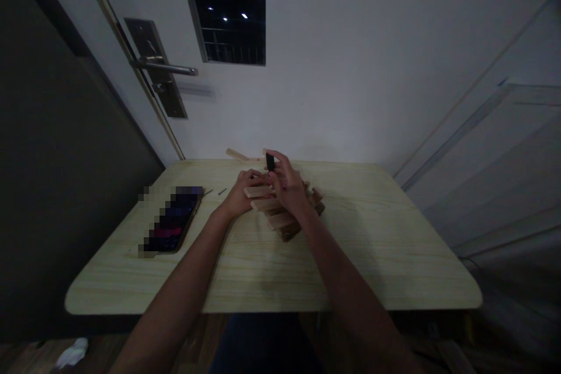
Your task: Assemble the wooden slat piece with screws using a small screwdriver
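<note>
Two hands are at work over the slats (265,205), wooden strips bunched in an overlapping fan near the middle of the counter (372,269), and here's how they stand. Up top, the right hand (289,184) pinches a small black piece (270,162) between thumb and fingers, the thing upright above the far part of the bundle; its lower end is lost among fingers and wood. Over on the left side, the left hand (239,196) has its fingers curled in against the slats, back of the hand outward, though whether it grips or merely steadies them I can't tell. Pale ends poke out to the left between the wrists, darker wood shows at the near end, and more tips jut out to the right of the right wrist. Behind the left hand, a loose stick (236,155) lies aslant at the far edge, close to the door (333,70). Left of that hand, a small screw (222,191) lies on the surface, and beyond it a phone (184,222), lit and partly pixelated, sits well apart from the wood. Both forearms reach in from the near edge.
</note>
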`<action>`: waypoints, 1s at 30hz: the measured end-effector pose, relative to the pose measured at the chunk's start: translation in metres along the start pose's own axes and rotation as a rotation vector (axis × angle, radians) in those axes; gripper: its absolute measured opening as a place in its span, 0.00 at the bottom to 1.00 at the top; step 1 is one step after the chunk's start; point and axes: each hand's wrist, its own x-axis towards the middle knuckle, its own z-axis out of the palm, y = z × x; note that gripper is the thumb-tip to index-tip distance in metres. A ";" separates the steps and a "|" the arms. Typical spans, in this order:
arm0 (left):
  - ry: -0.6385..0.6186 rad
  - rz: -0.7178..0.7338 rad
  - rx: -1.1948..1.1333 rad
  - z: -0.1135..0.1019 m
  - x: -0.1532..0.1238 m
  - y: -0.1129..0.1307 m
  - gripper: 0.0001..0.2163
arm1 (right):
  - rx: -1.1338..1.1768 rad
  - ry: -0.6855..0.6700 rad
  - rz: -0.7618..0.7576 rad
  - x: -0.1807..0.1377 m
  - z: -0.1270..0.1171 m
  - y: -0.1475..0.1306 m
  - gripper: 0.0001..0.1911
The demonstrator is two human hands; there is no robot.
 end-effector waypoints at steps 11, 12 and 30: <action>0.003 0.007 0.027 0.002 0.001 -0.003 0.15 | -0.049 0.041 -0.038 0.001 0.001 0.005 0.25; 0.001 0.011 0.025 0.002 0.001 -0.002 0.15 | -0.049 0.036 -0.047 0.001 0.001 0.006 0.25; 0.023 0.044 0.026 0.004 -0.001 -0.006 0.17 | -0.069 0.013 -0.034 -0.001 0.001 0.008 0.24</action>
